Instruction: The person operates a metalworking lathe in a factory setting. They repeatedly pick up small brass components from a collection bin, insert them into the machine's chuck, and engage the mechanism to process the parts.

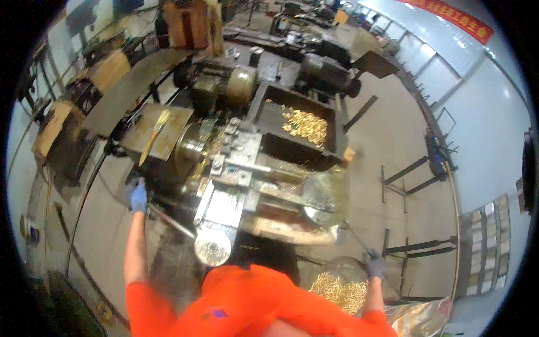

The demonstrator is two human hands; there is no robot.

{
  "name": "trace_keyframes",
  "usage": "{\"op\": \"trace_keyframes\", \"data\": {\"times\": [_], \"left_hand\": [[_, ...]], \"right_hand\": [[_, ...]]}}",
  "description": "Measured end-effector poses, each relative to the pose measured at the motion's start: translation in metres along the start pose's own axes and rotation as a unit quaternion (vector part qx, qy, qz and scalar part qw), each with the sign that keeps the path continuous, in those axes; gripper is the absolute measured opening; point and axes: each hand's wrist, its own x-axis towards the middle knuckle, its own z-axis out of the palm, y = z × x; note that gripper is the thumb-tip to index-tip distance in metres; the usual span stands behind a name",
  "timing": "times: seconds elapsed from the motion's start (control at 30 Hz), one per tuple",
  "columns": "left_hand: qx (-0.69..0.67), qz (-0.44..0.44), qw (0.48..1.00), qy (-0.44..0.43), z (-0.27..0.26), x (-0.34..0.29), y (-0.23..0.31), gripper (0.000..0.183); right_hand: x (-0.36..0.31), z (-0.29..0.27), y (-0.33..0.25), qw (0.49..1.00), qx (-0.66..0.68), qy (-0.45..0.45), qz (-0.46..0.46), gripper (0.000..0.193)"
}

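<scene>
A small metal lathe [222, 205] stands in front of me, with a round chuck [190, 147] at its left and a bright tool slide in the middle. My left hand [138, 196], in a blue glove, is at the machine's lower left side, by a dark part; its fingers are blurred. On the right, my right hand [374, 264], in a grey glove, is closed around the end of a thin metal lever [357, 236] that slants down from a round plate [321, 199]. A brush with a wooden handle [150, 143] lies on the flat cover above the headstock.
Small brass-coloured pieces [306, 126] lie in a dark metal tray [266, 115] behind the slide. More fill a container [339, 289] below my right hand, beside a plastic sack [421, 317]. A motor [238, 84] sits behind the lathe. Metal stands [421, 247] are at right.
</scene>
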Motion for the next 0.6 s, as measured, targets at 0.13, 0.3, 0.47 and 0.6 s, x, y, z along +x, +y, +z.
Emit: {"op": "trace_keyframes", "data": {"times": [0.13, 0.3, 0.47, 0.6], "left_hand": [[0.011, -0.056, 0.998, 0.036, -0.015, -0.001, 0.027, 0.02], [0.035, -0.084, 0.996, 0.014, -0.014, 0.005, 0.015, 0.019], [0.006, -0.068, 0.997, 0.036, -0.007, 0.002, 0.02, 0.016], [0.019, -0.065, 0.997, 0.024, -0.01, 0.008, 0.017, 0.017]], "right_hand": [[-0.041, -0.025, 0.072, 0.984, -0.114, -0.037, 0.131, 0.033], [-0.067, -0.026, 0.083, 0.964, -0.187, -0.055, 0.18, 0.039], [-0.079, -0.02, 0.098, 0.958, -0.163, -0.058, 0.226, 0.047], [-0.092, -0.034, 0.047, 0.955, -0.183, -0.067, 0.225, 0.046]]}}
